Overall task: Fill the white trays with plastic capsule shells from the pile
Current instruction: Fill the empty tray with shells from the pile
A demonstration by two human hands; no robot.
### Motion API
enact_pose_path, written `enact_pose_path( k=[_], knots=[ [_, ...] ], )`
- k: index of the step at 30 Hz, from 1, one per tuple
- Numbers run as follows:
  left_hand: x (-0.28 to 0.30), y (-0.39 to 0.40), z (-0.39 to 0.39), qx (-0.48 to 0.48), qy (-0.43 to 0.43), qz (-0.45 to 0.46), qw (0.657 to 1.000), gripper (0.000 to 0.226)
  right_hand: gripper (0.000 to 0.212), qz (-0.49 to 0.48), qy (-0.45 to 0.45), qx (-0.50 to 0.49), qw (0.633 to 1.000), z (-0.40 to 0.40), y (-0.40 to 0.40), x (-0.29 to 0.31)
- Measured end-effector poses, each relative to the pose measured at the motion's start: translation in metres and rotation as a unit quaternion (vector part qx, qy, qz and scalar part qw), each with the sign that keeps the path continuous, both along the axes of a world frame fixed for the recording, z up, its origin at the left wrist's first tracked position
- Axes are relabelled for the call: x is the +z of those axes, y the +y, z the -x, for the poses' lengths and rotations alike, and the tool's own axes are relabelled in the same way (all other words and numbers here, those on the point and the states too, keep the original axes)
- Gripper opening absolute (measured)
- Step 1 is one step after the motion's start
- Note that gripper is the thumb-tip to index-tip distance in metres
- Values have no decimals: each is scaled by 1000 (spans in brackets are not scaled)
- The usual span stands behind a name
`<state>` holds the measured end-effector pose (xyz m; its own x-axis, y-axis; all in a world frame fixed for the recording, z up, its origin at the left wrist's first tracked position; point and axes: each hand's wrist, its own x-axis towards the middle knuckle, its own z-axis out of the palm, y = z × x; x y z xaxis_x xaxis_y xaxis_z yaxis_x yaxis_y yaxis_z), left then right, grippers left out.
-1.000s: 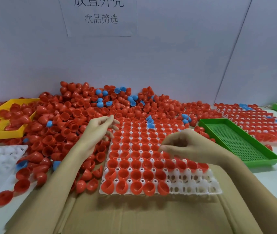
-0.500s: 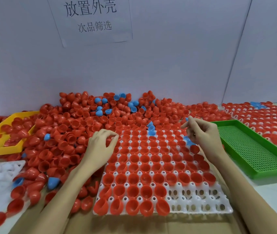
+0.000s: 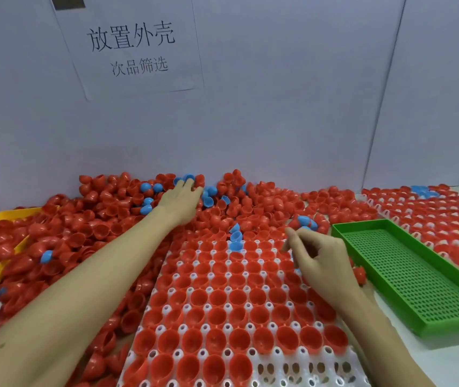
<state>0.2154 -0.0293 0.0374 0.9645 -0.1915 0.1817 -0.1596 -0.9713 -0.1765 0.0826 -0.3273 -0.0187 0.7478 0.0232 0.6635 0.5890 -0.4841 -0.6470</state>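
Left hand [image 3: 181, 201] deep in pile [image 3: 105, 219]; right hand [image 3: 320, 254] over white tray [image 3: 301, 371], grip unclear.

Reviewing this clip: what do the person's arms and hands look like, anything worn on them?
Both forearms are bare as far as the frame shows: no sleeves, gloves or wristbands. The left hand and right hand carry no visible rings or watch. A small dark mark sits on the left forearm near the frame's bottom edge.
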Motion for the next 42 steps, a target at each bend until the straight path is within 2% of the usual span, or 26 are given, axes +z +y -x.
enact_pose_path(
  k=[7,12,14,18,20,22,26,29,30,31,33,34,35,36,37,38,40,41,42],
  knots=[
    [-14,-19,-40,-75,11,-67,995,59,36,22,-7,-16,1000,-4,2,3],
    [-34,-38,-50,-9,98,-86,991,52,38,34,7,-4,999,-5,5,1],
    [-32,-40,-50,-10,115,-59,992,49,38,34,11,-3,999,-4,4,1],
    [-21,-30,-45,-45,133,48,989,25,38,31,15,-7,999,-2,2,3],
    [-15,-16,-38,-71,102,111,986,24,40,26,16,-10,999,-1,1,4],
    [-11,1,-27,-104,35,196,974,26,41,20,16,-12,1000,0,0,7],
    [-3,19,12,-159,-95,387,903,23,42,3,15,-6,1000,3,-3,9],
    [-6,20,53,-151,-84,539,825,23,41,-4,23,-7,1000,6,-4,11],
    [-9,18,68,-142,-55,605,782,23,41,-7,27,-5,1000,7,-4,12],
    [-13,17,83,-133,-16,683,718,23,41,-11,34,-1,999,8,-4,13],
    [-21,13,112,-116,90,825,546,29,41,-26,55,19,998,12,-3,16],
    [-25,11,124,-110,128,865,472,33,40,-40,68,35,996,15,-3,18],
    [-28,8,136,-105,155,886,423,36,39,-58,82,54,994,18,-3,21],
    [-29,6,145,-105,176,895,396,38,37,-72,95,77,990,21,-2,24],
    [-27,2,153,-108,194,894,390,39,32,-79,108,102,986,25,-2,28],
    [-25,-3,160,-113,209,886,399,39,25,-75,119,131,981,30,-1,33],
    [-20,-14,174,-132,226,863,432,37,16,-62,141,189,970,38,1,39],
    [-18,-20,181,-146,227,848,456,36,24,-62,151,218,962,41,2,41],
    [-16,-27,188,-161,216,823,500,36,33,-63,161,249,953,43,4,42]
  ],
)
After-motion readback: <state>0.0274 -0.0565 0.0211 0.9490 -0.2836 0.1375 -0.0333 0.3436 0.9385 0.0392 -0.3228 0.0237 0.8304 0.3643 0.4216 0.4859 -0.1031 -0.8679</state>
